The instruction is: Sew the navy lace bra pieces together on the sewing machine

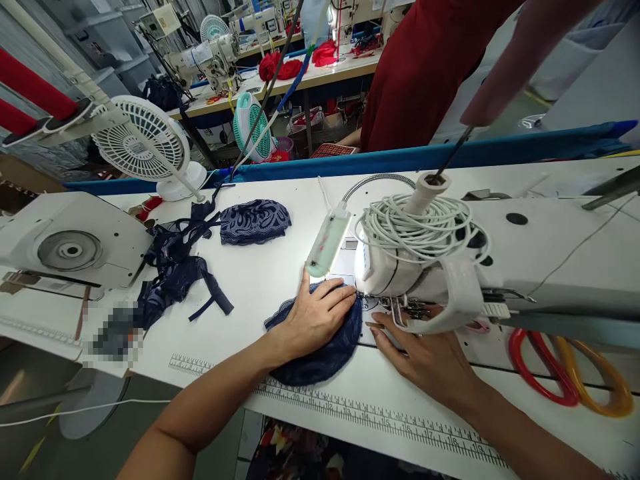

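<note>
Under the sewing machine's [400,267] head lies a rounded navy fabric piece [320,360], looking like a lacy bra cup, with its right edge by the presser foot [367,302]. My left hand [317,313] rests flat on it, fingers stretched toward the foot. My right hand [425,353] is on the machine bed just right of the foot, thumb and forefinger apart, nothing visible between them. The machine's pale guard hides part of that hand. Above my left fingers hangs a small lamp [329,241] on a bendable metal neck.
Left on the table are a folded navy lace piece [255,222] and a heap of navy straps and fabric [175,280]. Red- and orange-handled scissors [547,380] lie at right. A white fan [143,143] stands behind. A ruler strip [380,417] runs along the front edge.
</note>
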Available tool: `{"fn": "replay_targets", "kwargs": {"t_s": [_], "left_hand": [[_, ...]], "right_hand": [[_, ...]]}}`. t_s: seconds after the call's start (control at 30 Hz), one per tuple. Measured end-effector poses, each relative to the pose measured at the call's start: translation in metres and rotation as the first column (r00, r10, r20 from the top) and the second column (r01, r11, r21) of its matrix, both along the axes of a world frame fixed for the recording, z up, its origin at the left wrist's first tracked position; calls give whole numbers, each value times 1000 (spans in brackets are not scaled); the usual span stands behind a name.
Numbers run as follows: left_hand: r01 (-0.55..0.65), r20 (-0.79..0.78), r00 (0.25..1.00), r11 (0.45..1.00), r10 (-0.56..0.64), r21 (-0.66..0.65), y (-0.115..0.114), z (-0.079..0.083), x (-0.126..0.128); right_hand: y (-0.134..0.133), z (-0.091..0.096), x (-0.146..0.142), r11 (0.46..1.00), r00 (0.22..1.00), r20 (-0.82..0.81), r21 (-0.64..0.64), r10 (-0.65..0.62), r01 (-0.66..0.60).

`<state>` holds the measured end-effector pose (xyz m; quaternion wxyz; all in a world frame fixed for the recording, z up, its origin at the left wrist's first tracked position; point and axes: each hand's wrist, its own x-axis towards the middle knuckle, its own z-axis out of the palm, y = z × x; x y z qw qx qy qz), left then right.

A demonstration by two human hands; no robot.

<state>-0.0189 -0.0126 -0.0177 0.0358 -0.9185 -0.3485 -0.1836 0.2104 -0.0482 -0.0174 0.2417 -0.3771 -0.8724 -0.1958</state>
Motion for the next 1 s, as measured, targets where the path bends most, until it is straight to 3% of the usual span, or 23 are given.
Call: {"fn": "replay_targets", "kwargs": {"t_s": [0.37,0.67,1.0], "left_hand": [[-25,-18,1000,999,24,-46,0,1,2],[-2,20,1000,989,5,-149,3,8,1],[52,67,997,980,-40,-190,4,11,0]], "right_hand": [[6,-3,4,1000,940,-340,-8,14,-18],[15,-14,18,996,945,-325,-94,-37,7],[13,-5,14,992,949,-309,-126,-56,18]]}}
